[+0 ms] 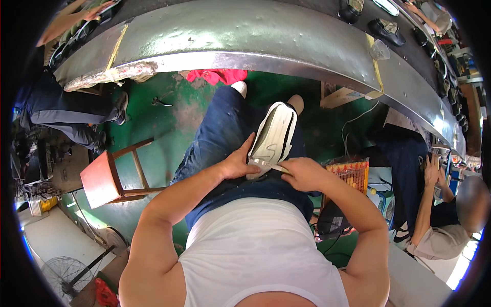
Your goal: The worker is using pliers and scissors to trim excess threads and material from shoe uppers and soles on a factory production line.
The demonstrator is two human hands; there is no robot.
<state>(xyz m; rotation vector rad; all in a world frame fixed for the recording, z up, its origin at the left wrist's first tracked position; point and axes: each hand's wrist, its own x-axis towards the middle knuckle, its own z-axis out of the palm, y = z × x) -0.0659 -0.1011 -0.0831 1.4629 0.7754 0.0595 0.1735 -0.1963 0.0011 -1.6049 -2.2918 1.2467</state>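
Observation:
A shoe (274, 134) with a broad whitish underside and dark edges lies over my lap, its toe pointing away from me. My left hand (239, 159) grips the near left side of the shoe, fingers along its edge and thumb across the near end. From the right, my right hand (303, 173) is closed around a slim, light-coloured hand tool (270, 163). The tool lies across the near end of the shoe, and its tip reaches toward my left thumb. Whether it is a brush or a blade I cannot make out.
Ahead runs a metal-edged bench (245, 30), with dark shoes (386, 31) along its far strip. A red-topped stool (102, 179) stands left, a beaded seat mat (353, 171) right. Red cloth (217, 76) lies under the bench. Other people work at both sides; a fan (66, 279) stands lower left.

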